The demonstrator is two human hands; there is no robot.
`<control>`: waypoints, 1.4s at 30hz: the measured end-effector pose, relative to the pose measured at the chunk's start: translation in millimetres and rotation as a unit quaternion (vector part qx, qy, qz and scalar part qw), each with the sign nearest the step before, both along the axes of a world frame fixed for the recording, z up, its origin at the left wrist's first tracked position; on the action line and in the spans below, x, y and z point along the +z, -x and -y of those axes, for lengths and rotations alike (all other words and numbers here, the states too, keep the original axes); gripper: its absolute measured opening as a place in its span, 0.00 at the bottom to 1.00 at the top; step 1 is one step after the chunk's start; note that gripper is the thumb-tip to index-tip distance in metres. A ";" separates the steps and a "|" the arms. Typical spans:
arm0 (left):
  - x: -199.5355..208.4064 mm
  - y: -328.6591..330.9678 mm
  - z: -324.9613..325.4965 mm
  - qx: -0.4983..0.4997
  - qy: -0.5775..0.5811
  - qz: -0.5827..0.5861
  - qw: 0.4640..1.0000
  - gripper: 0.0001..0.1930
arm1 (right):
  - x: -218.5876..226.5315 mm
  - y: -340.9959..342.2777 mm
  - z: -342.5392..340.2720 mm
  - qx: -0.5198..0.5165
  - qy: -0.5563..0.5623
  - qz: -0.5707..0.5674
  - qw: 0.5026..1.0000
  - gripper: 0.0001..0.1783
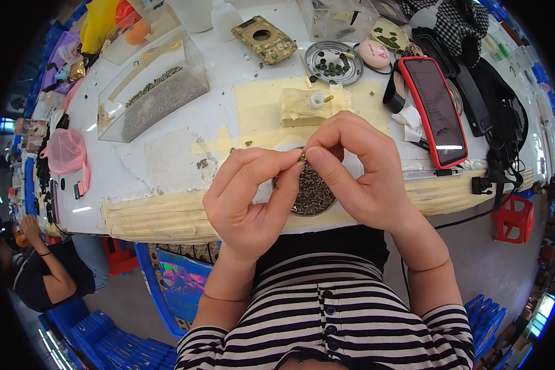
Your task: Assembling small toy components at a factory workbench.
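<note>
My left hand (243, 197) and my right hand (367, 172) meet at their fingertips near the front of the table. Thumb and forefinger of each are pinched together around a tiny olive-brown part (302, 158), mostly covered by the fingers, so its exact kind does not show. Directly below them sits a round dish (315, 215) filled with many small dark grey-brown pieces, partly hidden by both hands. Beyond the fingers, a tape-covered block (295, 110) bears a small white cup-like fitting (317, 100) and a short tan peg.
A clear bin (194, 80) of small grey pieces stands left. Farther back are a camouflage-patterned toy part (265, 42) and a round tray (359, 74) with dark green bits. A red-cased phone (435, 114) lies right, a pink mesh pouch (66, 151) left. Another person (55, 268) sits far left.
</note>
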State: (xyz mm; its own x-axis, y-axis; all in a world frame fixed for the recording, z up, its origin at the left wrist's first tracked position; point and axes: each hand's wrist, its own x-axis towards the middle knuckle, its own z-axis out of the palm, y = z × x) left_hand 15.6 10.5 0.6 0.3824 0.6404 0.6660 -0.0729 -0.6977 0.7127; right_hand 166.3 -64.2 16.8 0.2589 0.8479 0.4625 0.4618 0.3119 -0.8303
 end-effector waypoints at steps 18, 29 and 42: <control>0.4 0.2 0.0 0.002 0.003 -0.006 1.000 0.11 | 0.9 -0.7 0.1 -0.006 0.004 0.010 1.000 0.04; 1.1 1.4 -1.0 0.010 0.018 -0.001 1.000 0.10 | 31.0 -38.1 -8.8 -0.181 -0.090 0.279 0.939 0.03; 0.9 2.8 -1.9 0.009 0.022 0.003 1.000 0.10 | 14.4 -34.4 -17.2 -0.170 -0.069 0.305 0.935 0.06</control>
